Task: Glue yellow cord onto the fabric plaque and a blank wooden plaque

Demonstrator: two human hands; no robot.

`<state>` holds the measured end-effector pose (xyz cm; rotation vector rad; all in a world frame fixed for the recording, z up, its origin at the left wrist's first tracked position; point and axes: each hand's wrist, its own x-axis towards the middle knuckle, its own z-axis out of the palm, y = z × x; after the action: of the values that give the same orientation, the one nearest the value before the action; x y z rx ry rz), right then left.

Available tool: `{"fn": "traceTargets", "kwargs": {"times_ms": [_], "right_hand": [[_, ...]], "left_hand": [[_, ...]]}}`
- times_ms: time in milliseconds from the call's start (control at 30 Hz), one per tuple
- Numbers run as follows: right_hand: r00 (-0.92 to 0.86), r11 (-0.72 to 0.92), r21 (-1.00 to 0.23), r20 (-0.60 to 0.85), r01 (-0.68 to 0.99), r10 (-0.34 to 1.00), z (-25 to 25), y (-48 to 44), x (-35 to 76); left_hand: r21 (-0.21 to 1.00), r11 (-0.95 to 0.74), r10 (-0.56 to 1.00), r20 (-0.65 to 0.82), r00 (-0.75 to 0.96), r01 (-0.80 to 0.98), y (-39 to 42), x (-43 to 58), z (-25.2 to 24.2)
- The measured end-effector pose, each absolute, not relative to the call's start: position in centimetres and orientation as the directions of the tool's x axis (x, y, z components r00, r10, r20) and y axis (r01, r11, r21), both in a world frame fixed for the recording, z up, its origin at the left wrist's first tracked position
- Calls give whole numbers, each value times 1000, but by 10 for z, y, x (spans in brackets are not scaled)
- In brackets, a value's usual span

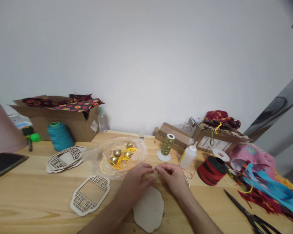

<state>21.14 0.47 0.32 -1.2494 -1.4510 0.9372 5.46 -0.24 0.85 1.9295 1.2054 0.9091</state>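
Note:
My left hand (pixel 138 178) hovers over the upper edge of a plain pale scalloped board (pixel 149 209). Its thumb and fingers are bent but apart, with nothing visible between them. Close beside it, my right hand (pixel 172 177) has its thumb and fingertips pinched together; whatever they hold, if anything, is too small to make out. To the left on the table lies a pale lattice frame (pixel 74 201). Behind my left hand, a clear plastic bag (pixel 141 148) contains gold bells (pixel 117 152) and yellow cord (pixel 123 162).
Lattice frames (pixel 61 164) are stacked near a teal thread cone (pixel 60 136). A glue bottle (pixel 188 156), an olive thread spool (pixel 167 145) and a red ribbon roll (pixel 211 172) stand right. Black scissors (pixel 246 213) lie front right. Cardboard boxes (pixel 85 130) line the wall.

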Motion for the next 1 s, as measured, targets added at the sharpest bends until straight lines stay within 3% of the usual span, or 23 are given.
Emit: {"fn": "traceTargets", "kwargs": {"times_ms": [167, 300, 433, 567, 833, 1000], "right_hand": [[-82, 314, -919, 303, 237, 949, 6, 3, 205], [-33, 426, -855, 437, 297, 899, 6, 2, 203], [299, 494, -763, 629, 417, 718, 14, 3, 220], [620, 365, -787, 617, 498, 484, 21, 11, 250], [598, 129, -882, 407, 452, 690, 2, 27, 265], [569, 145, -905, 369, 400, 735, 7, 24, 263]], "left_hand": [[820, -411, 882, 248, 401, 397, -4, 55, 11], [812, -410, 885, 246, 394, 416, 0, 54, 8], [802, -402, 899, 255, 356, 441, 3, 54, 8], [816, -366, 918, 239, 316, 446, 3, 53, 8], [850, -323, 934, 215, 285, 417, -4, 51, 13], [870, -307, 935, 200, 294, 387, -4, 51, 16]]}}
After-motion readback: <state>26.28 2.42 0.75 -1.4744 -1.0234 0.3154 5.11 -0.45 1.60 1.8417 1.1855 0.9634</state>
